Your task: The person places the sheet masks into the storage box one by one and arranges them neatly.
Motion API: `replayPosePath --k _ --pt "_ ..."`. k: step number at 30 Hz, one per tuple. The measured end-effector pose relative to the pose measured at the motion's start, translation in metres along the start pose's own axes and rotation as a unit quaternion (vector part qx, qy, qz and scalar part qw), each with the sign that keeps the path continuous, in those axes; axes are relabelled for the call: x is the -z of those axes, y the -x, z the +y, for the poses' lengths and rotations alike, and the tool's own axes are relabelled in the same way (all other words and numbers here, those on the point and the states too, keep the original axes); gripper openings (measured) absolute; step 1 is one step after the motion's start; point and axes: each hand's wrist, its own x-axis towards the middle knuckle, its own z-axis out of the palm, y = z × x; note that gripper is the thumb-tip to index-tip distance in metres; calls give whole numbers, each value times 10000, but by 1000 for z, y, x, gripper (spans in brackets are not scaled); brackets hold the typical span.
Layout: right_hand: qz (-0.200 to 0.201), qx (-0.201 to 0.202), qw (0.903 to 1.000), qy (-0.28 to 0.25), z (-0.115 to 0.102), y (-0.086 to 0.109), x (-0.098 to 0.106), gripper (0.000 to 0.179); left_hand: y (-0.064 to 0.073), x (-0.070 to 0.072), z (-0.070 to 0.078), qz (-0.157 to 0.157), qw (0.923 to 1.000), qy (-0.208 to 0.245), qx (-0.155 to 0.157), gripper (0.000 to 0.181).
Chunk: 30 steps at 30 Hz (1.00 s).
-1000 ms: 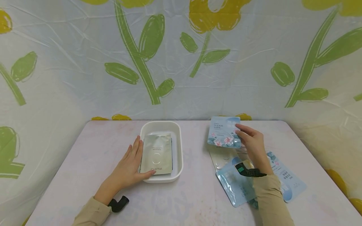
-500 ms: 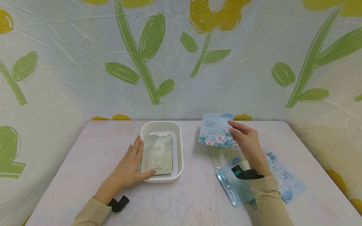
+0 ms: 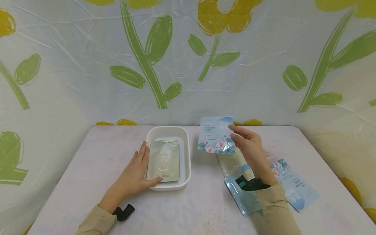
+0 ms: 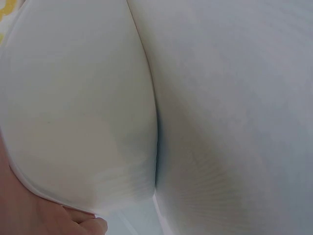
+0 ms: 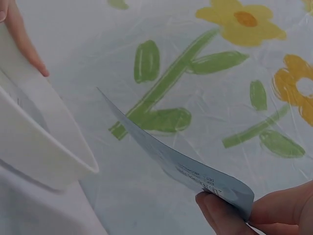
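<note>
Head view: the right hand (image 3: 249, 147) pinches the right edge of a blue packet (image 3: 215, 135), raised between the white tray (image 3: 183, 156) and the loose packets (image 3: 298, 187); the left hand (image 3: 132, 173) lies along the tray's left side, fingers straight, thumb spread over the pale packet (image 3: 163, 158). Left wrist view: mainly tray wall (finger state indeterminable here). Right wrist view alone: blue packet nearly edge-on, bowed, gripped on both faces.
</note>
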Motion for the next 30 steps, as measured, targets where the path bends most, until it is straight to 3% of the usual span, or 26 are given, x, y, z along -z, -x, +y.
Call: replayPosePath --k 18,30 --pt "-199 20 9998 -52 -5 -20 -47 39 0 -1 2 139 9999 -38 -83 121" --pt "-536 -195 9979 -293 9 -26 -93 35 -1 -2 2 13 10000 -50 76 123"
